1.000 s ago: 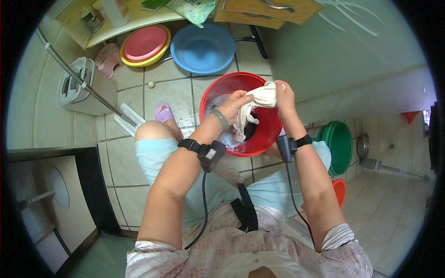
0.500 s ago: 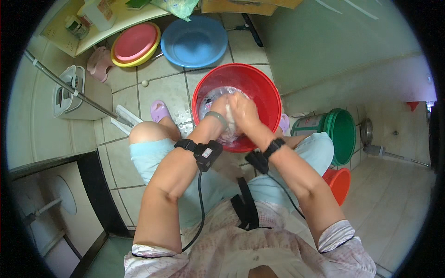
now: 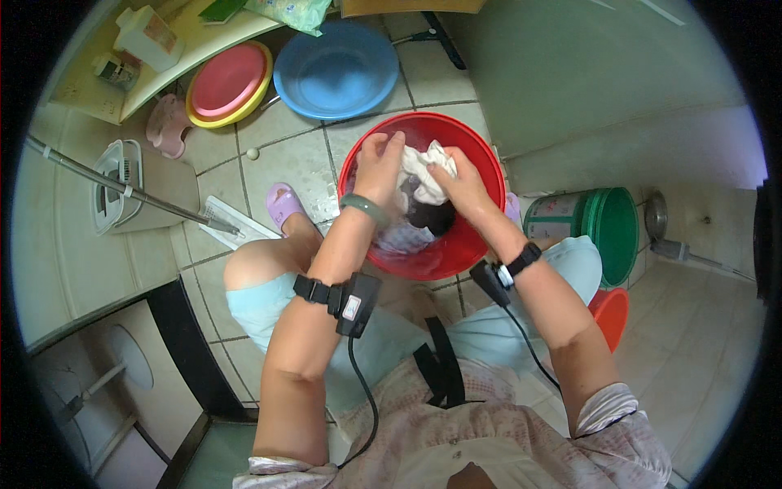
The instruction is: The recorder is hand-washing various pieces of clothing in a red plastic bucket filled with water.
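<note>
A red bucket [image 3: 481,244] stands on the floor between my knees, with wet laundry in it. At its middle, a crumpled white cloth [image 3: 428,173] is bunched up, with grey and black fabric [image 3: 432,214] just below it. My right hand [image 3: 466,186] grips the white cloth from the right, thumb on top. On the cloth's left side is my left hand [image 3: 380,167], its fingers loosely bent and apart. A green bangle [image 3: 365,209] circles that wrist. Pale patterned fabric [image 3: 403,239] lies lower in the bucket, partly in water.
Beyond the bucket are a blue basin [image 3: 336,73] and a pink basin [image 3: 228,81] stacked in a yellow one. A green bucket [image 3: 612,236] lies on its side at right, near an orange-red container [image 3: 609,318]. A metal pole [image 3: 122,187] slants across the left.
My hands, earlier pressed together around cloth low in the bucket, have moved apart. The white cloth is now raised and bunched in my right hand, and the dark fabric shows below it.
</note>
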The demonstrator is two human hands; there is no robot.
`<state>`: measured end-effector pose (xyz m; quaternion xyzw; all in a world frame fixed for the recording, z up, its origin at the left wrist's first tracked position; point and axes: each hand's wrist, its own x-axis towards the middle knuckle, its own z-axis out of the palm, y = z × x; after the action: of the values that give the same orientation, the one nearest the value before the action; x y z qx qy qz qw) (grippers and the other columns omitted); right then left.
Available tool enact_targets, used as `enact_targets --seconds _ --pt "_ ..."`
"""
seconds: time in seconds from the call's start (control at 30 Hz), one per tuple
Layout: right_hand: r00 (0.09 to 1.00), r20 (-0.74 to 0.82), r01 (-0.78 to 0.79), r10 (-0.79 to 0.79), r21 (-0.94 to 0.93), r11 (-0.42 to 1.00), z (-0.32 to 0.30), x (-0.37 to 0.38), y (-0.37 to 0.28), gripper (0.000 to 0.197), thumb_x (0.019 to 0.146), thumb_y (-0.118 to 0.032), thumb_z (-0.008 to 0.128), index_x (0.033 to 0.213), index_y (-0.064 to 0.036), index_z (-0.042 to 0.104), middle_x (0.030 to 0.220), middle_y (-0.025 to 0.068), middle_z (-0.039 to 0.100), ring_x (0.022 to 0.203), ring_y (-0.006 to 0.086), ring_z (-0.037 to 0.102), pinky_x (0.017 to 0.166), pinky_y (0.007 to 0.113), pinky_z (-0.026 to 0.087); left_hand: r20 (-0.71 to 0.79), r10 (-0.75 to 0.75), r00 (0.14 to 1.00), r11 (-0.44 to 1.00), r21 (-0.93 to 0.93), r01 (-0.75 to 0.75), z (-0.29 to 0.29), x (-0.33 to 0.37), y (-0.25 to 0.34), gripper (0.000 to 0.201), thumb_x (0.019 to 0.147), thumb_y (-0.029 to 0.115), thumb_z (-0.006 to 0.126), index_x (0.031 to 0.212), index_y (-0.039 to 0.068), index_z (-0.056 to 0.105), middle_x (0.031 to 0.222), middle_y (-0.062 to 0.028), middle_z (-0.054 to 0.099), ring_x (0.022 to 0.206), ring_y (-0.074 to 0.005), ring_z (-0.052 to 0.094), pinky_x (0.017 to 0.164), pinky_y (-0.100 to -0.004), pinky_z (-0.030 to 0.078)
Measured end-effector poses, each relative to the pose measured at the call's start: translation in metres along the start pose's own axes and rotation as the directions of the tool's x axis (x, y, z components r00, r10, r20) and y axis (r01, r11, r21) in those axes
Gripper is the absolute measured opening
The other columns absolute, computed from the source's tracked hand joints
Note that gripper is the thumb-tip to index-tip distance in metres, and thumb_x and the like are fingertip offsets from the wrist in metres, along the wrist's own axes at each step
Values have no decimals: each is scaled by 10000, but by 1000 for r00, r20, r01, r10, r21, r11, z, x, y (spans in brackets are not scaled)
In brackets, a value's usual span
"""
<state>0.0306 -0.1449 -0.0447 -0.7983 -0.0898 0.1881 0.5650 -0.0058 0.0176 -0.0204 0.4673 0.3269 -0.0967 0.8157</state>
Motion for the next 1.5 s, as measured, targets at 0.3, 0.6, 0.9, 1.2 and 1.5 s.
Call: enact_targets --seconds 0.3,0.6,0.9,1.2,1.5 --pt "919 306 118 248 -814 569 40 80 143 448 845 -180 489 1265 -67 381 1252 268 429 1099 423 482 902 443 416 91 153 984 981 107 -163 -29 3 -20 281 912 290 499 1108 89 496 1014 -19 561 925 -124 521 783 -271 414" --pt "763 420 -58 491 -713 699 62 115 88 367 842 -238 495 1141 -39 571 1187 191 544 1117 304 514 933 369 397 148 -60 987 996 78 49 -40 -3 -12 294 921 293 482 1141 98 492 1047 -40 576 942 -143 540 766 -257 417" --pt "912 336 -218 236 -90 972 24 42 23 312 825 -156 509 1096 -3 530 990 121 593 855 207 575 714 329 486 -66 -446 893 883 -197 426 -24 30 -62 469 868 453 502 1189 114 452 1179 -85 473 1104 -252 440 892 -477 365" --pt "988 155 83 13 -597 798 36 -30 -27 345 870 -343 391 990 -53 535 969 226 600 924 392 564 780 465 441 286 -175 942 984 36 172 -19 48 -96 468 915 472 381 1098 75 549 1064 -120 613 917 -282 596 824 -408 474" --pt "992 93 125 -90 -510 851 49 -58 -33 301 863 -315 421 904 -46 551 816 258 596 803 424 581 716 503 449 182 -287 940 846 -412 338 -20 28 -93 421 949 374 284 1074 68 545 1001 -124 620 889 -295 604 807 -437 478"
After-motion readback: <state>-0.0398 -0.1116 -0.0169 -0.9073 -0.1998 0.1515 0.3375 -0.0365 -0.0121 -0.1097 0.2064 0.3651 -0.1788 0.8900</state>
